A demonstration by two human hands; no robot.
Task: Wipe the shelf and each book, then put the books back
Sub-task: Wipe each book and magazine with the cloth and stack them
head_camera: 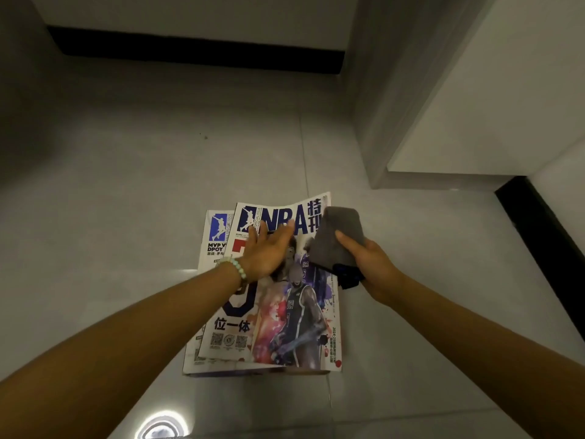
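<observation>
Stack: basketball magazines lying flat on the tiled floor (pixel 126 185), a little toward 6 o'clock from the middle of the view. Two covers show, and a thicker edge at the near end leaves the count uncertain.
Top magazine (pixel 285 315): cover up, title end toward 12 o'clock, skewed slightly over the one beneath. Its far edge is wavy, not flat.
Lower magazine (pixel 217 232): peeks out at 9 to 10 o'clock of the top one; mostly its left strip is visible.
Left hand (pixel 266 253): palm down on the upper left part of the top cover, just under the title. There is a beaded bracelet (pixel 236 268) on the wrist.
Left fingers (pixel 280 236): straight, slightly spread, pointing to about 1 o'clock, tips reaching the title letters. They grip nothing.
Right hand (pixel 375 269): at 3 o'clock of the left hand, by the cover's right edge; the two hands are near but apart.
Right fingers: curled round a folded grey cloth (pixel 337 236), thumb laid across its upper face, the others hidden beneath.
Cloth position: juts toward 11 o'clock from the hand, over the cover's upper right area. Cannot tell whether it touches the paper.
Dark strip (pixel 346 277): a black-blue bit at the cloth's near edge, at its 6 o'clock; cannot tell what it is.
Surroundings: black skirting (pixel 190 49) at 12 o'clock, white panel (pixel 474 106) at 2 o'clock, lamp glare (pixel 161 426) on the tiles at 7 o'clock.
</observation>
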